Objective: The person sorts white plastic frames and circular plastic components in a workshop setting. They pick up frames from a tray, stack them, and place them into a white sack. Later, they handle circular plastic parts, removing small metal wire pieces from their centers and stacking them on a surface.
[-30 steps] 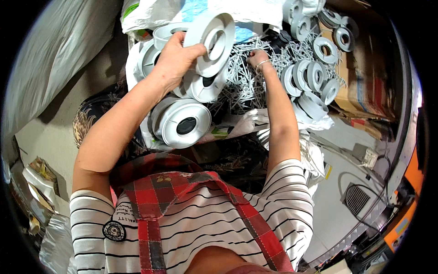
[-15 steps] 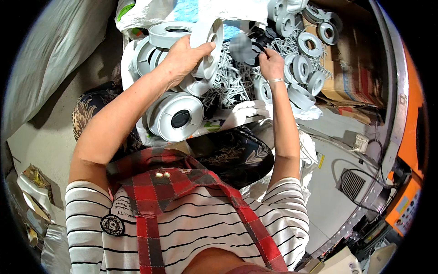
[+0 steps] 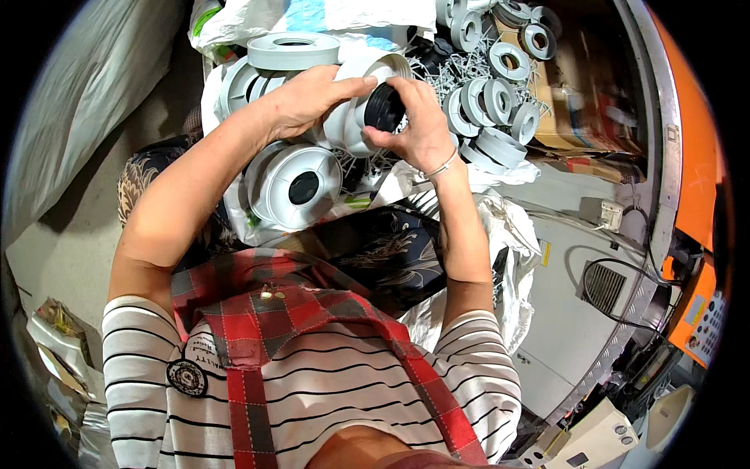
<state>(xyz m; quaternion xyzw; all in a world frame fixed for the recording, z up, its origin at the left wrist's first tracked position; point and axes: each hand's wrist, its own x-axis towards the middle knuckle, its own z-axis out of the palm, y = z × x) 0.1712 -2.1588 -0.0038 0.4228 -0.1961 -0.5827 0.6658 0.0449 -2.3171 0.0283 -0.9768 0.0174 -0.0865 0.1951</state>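
Ring [image 3: 293,61], pale gray, quantity one, lies flat at left; below it stands one flanged disc [image 3: 277,187] with one black core [image 3: 303,187]. Left hand [image 3: 308,98], curled partway, grips one large gray hub [image 3: 344,117], thumb over the rim, other fingertips hidden. One black insert [image 3: 384,108] sits at the hub's face, between both hands; seating depth cannot be determined. Right hand [image 3: 422,129], bent in a C, pinches the insert's edge between thumb and fingers. Farther right: gray strips [image 3: 461,69], too many to count, and at least five gray rings [image 3: 475,102], clustered.
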